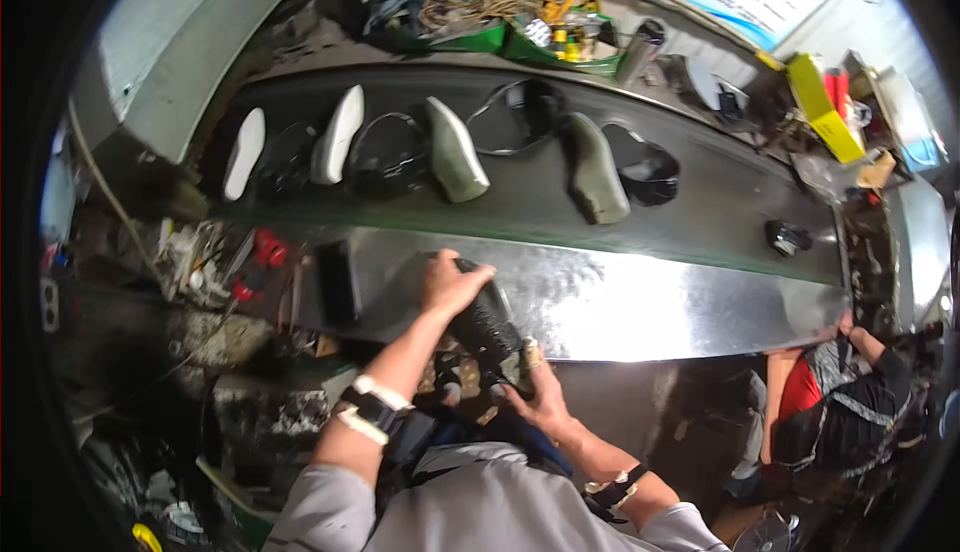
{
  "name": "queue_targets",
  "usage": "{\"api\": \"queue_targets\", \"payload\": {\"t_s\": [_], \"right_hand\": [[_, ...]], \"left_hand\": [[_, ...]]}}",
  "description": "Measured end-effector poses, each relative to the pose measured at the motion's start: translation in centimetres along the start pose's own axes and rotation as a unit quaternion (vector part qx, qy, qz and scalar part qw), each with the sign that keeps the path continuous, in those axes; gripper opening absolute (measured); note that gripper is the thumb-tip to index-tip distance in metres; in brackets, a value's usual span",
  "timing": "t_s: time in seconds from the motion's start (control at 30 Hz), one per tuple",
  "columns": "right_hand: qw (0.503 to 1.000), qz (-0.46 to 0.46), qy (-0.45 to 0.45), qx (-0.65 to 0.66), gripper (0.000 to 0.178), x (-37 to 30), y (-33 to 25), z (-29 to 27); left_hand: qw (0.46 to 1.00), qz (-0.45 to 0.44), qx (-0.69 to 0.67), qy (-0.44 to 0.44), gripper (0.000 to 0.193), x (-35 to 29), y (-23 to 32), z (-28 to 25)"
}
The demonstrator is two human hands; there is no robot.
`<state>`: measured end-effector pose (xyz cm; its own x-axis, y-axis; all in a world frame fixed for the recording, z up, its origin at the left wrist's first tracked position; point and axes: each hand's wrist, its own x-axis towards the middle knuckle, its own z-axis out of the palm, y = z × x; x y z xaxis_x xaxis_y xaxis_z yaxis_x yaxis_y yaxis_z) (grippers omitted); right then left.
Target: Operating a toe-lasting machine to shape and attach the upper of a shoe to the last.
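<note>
In front of my body, over the near edge of the metal ledge (420,254), I hold a black, rough-textured shoe (487,324), seen with its sole side up. My left hand (452,287) wraps its far end, thumb along the top. At the near end, the fingers and thumb of my right hand (542,392) close round it. Beyond the ledge, a dark belt (400,214) carries pale shoe soles in a row, among them a white sole (244,155) and a grey-green one (600,170). Black glossy strap-like shoe parts (515,117) lie between them.
A flat black block (338,282) lies left on the ledge. Green bins (560,60) with cords and bottles stand behind the belt, near a metal flask (642,50). A small dark object (788,238) sits at the belt's right. Another person (850,402) is at the right end.
</note>
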<state>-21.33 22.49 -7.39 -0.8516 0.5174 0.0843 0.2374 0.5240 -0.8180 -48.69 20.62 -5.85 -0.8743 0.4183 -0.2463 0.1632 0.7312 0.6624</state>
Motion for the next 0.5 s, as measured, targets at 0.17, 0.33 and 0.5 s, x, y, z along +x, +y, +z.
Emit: {"api": "queue_targets", "payload": {"t_s": [0.17,0.33,0.5], "right_hand": [[0.991,0.014,-0.015,0.133,0.092,0.9,2.1,0.7],[0.994,-0.039,-0.069,0.077,0.089,1.1,1.5,-0.3],[0.916,0.029,-0.150,0.372,0.113,3.6,-5.4,-3.3]], "left_hand": [[0.997,0.054,0.030,0.056,0.052,-0.4,-0.2,1.6],[0.992,0.008,-0.116,0.043,0.040,-0.4,-2.4,-0.5],[0.969,-0.021,-0.181,0.165,0.039,-6.1,-4.2,-7.2]]}}
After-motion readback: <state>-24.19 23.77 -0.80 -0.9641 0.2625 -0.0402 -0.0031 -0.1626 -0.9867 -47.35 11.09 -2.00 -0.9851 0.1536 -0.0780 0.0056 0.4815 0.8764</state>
